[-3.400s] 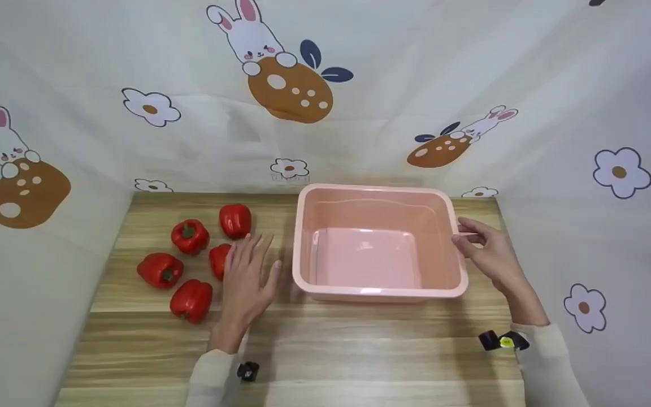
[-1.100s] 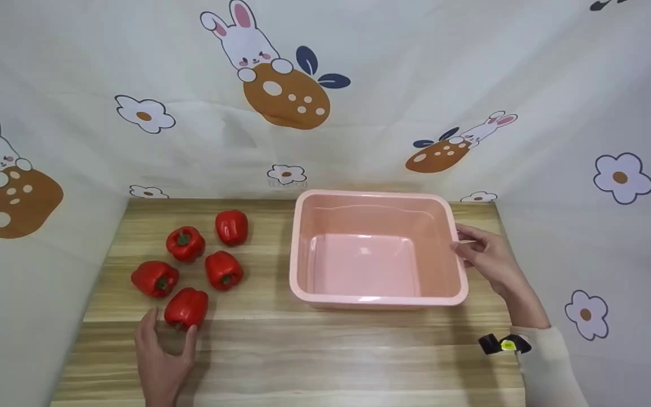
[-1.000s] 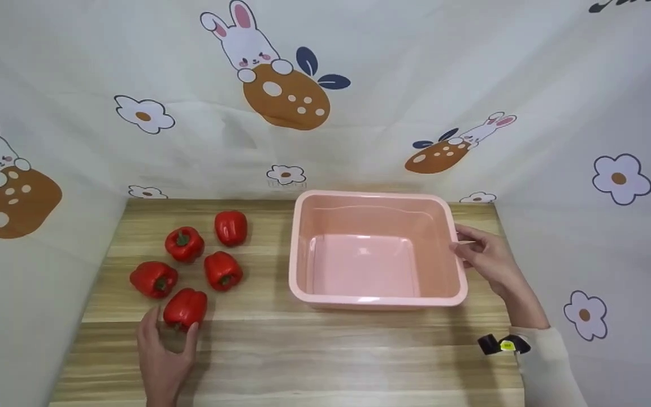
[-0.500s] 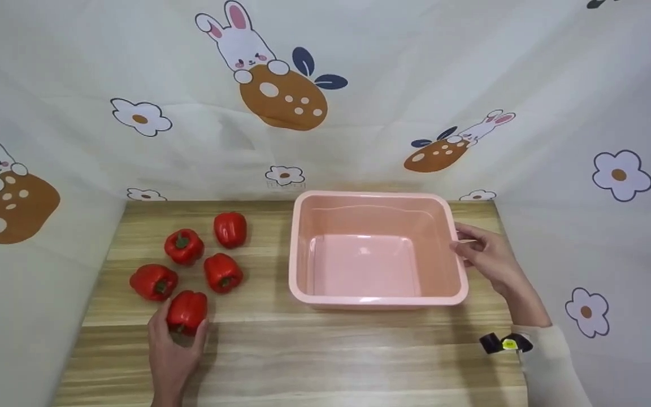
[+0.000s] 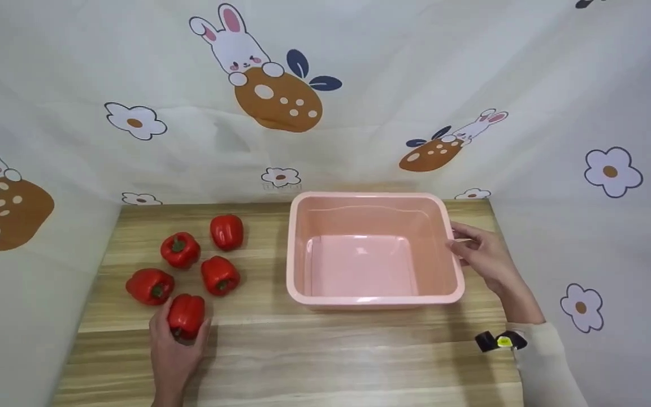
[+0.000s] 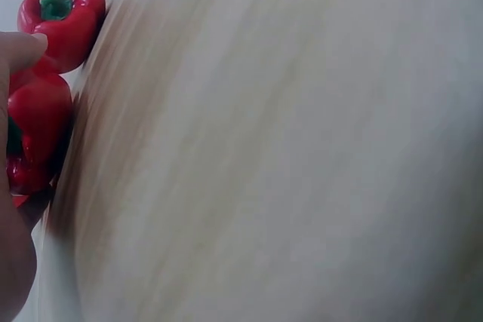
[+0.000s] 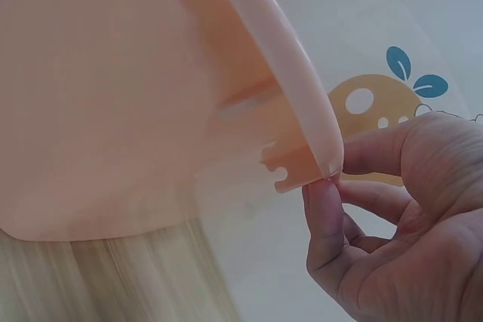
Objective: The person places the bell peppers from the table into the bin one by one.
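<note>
My left hand [image 5: 176, 353] curls its fingers and thumb round the nearest red bell pepper [image 5: 186, 315], which sits on the table. In the left wrist view, part of that hand [image 6: 15, 246] shows at the left edge beside red peppers, one with a green stem [image 6: 56, 7]. More red bell peppers lie close behind it: one at the left [image 5: 150, 286], one at the right [image 5: 220, 276] and two farther back. With thumb and fingers, my right hand [image 5: 486, 257] pinches the right rim of a pink plastic basin [image 5: 375, 301]. In the right wrist view, the fingertips hold the rim's underside [image 7: 324, 160].
The wood-grain table [image 5: 303, 356] carries the basin at the right and peppers at the left. A pale printed cloth [image 5: 359, 152] rises behind the table and along both sides. A small black device [image 5: 498, 341] sits at my right wrist.
My left hand has come from above the peppers down to the front one, its fingers closing round it. The right hand stays at the basin's rim. The head view has shifted slightly.
</note>
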`<state>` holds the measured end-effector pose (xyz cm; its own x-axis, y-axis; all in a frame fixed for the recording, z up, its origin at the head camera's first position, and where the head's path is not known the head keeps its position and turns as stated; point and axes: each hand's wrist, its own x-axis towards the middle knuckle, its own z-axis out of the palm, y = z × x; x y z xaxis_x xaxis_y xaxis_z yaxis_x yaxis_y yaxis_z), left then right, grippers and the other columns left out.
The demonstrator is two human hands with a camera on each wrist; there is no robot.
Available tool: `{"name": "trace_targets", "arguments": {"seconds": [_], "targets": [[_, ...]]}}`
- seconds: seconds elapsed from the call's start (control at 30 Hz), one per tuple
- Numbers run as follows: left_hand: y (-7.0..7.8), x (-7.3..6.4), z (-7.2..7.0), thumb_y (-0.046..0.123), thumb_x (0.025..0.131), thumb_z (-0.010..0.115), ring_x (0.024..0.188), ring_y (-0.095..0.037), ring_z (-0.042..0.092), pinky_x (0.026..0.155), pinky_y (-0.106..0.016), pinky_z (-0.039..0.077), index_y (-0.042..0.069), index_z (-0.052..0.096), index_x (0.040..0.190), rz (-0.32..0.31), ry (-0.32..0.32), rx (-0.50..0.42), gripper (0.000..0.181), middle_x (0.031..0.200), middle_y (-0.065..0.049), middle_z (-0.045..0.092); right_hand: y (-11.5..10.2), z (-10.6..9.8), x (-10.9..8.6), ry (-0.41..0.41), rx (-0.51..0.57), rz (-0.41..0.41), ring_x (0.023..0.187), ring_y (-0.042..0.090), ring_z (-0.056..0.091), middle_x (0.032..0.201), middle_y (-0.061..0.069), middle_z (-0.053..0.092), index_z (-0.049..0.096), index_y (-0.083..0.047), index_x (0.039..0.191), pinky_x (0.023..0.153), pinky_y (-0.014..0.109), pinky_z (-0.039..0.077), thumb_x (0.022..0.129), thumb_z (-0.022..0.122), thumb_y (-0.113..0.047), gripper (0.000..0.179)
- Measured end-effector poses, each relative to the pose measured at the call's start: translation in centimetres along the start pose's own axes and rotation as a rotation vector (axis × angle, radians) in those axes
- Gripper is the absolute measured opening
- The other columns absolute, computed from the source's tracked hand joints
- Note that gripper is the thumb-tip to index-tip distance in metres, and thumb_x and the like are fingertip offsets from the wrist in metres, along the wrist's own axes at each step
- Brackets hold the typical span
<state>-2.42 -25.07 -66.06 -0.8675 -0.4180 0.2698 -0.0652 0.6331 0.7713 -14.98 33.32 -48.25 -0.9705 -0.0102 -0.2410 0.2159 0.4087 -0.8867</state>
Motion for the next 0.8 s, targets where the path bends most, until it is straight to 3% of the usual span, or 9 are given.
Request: {"name": "trace_targets", "arguments": {"seconds": [0.43,0.8], "targets": [[0.08,-0.09,0.35,0.009,0.077,0.085,0.124,-0.039,0.051,0.102,-0.065,0.044,0.011,0.039,0.152,-0.07,-0.022,0.003,0.088,0.138,-0.024,0.048,0.18,0.02,0.2,0.031,0.001,-0.011,0.085,0.008,0.07,0.128,0.023,0.061,0.054,-0.008,0.145,0.071,0.03,0.063,0.096,0.066,-0.014,0.051],[0.33,-0.15,0.88,0.007,0.073,0.086,0.119,-0.035,0.053,0.096,-0.058,0.045,0.009,0.049,0.144,-0.028,0.011,-0.039,0.08,0.135,-0.022,0.05,0.11,-0.11,0.16,0.015,0.007,-0.018,0.084,0.01,0.07,0.128,0.025,0.06,0.053,-0.005,0.145,0.07,0.029,0.063,0.096,0.066,-0.014,0.051]]}}
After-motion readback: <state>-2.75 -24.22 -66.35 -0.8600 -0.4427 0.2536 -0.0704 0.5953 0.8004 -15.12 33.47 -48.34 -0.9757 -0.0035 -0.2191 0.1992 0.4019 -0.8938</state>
